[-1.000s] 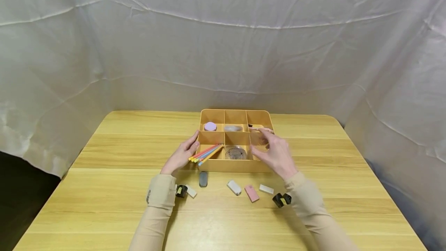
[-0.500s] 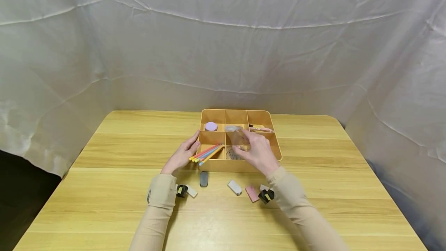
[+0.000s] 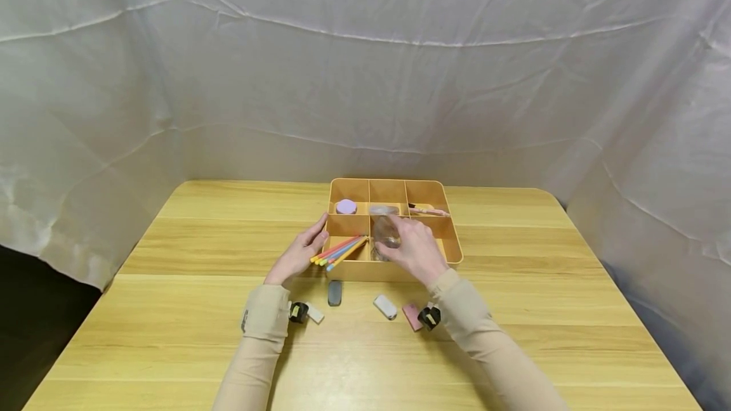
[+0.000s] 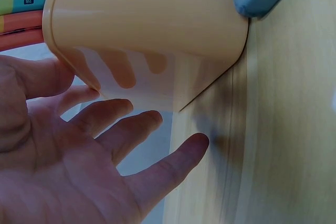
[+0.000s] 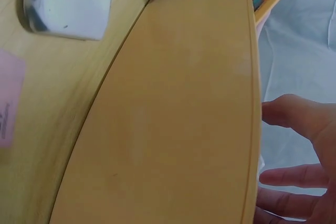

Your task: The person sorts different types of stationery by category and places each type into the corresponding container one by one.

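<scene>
An orange-tan organizer box (image 3: 365, 271) with several compartments stands at the table's back. Over its front middle compartment my right hand (image 3: 419, 249) pinches a clear round case (image 3: 387, 229) between thumb and fingers. Another clear round item lies under it, mostly hidden. In the right wrist view the box's front wall hides what the fingers hold. Beside the box's left side is my left hand (image 3: 297, 255), its fingers extended; in the left wrist view its fingers (image 4: 142, 124) lie along that wall. Colored pencils (image 3: 342, 251) lean out of the front left compartment.
The back compartments hold a purple round item (image 3: 346, 207), a clear oval item (image 3: 384, 210) and thin pink sticks (image 3: 429, 212). Before the box lie a dark grey block (image 3: 334, 293), a white block (image 3: 385, 307), a pink block (image 3: 412, 317) and a small white block (image 3: 315, 313).
My right hand has moved left with the clear case, from the front right compartment to over the front middle one. The left hand stays at the box's left side.
</scene>
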Demonstrator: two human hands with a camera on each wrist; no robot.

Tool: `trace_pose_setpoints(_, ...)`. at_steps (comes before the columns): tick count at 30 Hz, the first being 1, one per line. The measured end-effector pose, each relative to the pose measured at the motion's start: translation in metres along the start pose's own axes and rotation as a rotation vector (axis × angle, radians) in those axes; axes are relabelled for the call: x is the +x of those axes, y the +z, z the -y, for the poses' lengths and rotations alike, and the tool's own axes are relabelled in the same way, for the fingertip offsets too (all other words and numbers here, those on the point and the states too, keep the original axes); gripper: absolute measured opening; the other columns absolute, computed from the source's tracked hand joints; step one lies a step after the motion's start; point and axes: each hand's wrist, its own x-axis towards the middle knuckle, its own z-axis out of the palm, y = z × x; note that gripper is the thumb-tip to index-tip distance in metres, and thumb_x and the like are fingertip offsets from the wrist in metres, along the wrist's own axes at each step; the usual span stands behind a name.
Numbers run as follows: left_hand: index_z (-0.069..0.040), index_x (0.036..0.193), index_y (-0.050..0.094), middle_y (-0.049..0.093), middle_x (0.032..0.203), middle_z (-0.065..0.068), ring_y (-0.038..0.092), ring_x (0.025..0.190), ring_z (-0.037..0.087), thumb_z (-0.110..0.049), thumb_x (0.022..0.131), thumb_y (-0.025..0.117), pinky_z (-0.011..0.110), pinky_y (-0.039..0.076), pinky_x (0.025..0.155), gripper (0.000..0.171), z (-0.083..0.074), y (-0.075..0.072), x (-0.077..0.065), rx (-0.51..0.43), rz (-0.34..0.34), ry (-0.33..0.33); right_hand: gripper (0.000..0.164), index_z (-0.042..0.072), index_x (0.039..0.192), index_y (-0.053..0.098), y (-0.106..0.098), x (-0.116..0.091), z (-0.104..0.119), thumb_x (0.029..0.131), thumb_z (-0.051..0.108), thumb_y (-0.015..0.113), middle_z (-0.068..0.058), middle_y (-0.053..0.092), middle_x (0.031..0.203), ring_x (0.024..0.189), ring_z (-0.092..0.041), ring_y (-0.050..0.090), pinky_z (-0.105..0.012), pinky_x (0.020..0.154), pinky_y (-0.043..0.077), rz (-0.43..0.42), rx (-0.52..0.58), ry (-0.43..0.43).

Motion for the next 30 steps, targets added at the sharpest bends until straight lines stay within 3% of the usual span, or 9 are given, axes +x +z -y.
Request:
trace_pose_setpoints(9, -0.004, 0.161, 0.013, 0.015, 0.166, 0.025, 0.024, 0.150, 0.046, -0.018, 0.111, 0.032, 0.057, 0.020, 0.124, 0.055, 0.0017, -0.0014, 0.0005, 0.003, -0.001, 0.011, 0.040, 0.005, 0.114, 0.068, 0.0061, 0.0061, 0.0007, 0.083, 0.026, 0.081, -0.011, 0.076, 0.090, 0.074, -0.021, 0.068, -0.037, 0.065, 0.057, -0.002, -0.059, -0.008)
trace_pose_setpoints(17, -0.007, 0.161, 0.012, 0.014, 0.167, 0.023, 0.022, 0.152, 0.044, -0.020, 0.111, 0.033, 0.056, 0.018, 0.125, 0.056, 0.0013, -0.0010, -0.0001, -0.030, 0.003, -0.022, 0.035, 0.004, 0.108, 0.068, 0.0076, 0.0089, 0.0021, 0.084, 0.027, 0.080, -0.010, 0.073, 0.082, 0.066, -0.017, 0.063, -0.035, 0.062, 0.054, 0.014, -0.101, 0.008)
trace_pose_setpoints(25, -0.007, 0.162, 0.011, 0.014, 0.167, 0.022, 0.022, 0.152, 0.044, -0.021, 0.111, 0.033, 0.056, 0.019, 0.126, 0.057, 0.0018, -0.0010, 0.0009, -0.020, 0.005, -0.023, 0.045, 0.002, 0.110, 0.065, 0.0087, 0.0071, 0.0010, 0.081, 0.031, 0.083, -0.002, 0.059, 0.058, 0.051, -0.010, 0.044, -0.028, 0.053, 0.042, -0.022, -0.159, -0.011)
trace_pose_setpoints(30, -0.007, 0.162, 0.011, 0.014, 0.168, 0.021, 0.022, 0.152, 0.044, -0.021, 0.111, 0.033, 0.056, 0.019, 0.126, 0.057, 0.0016, -0.0011, 0.0004, -0.024, 0.006, -0.026, 0.056, -0.002, 0.120, 0.064, 0.0106, 0.0056, 0.0007, 0.081, 0.033, 0.083, -0.002, 0.053, 0.054, 0.049, -0.011, 0.040, -0.033, 0.057, 0.044, -0.020, -0.180, -0.004)
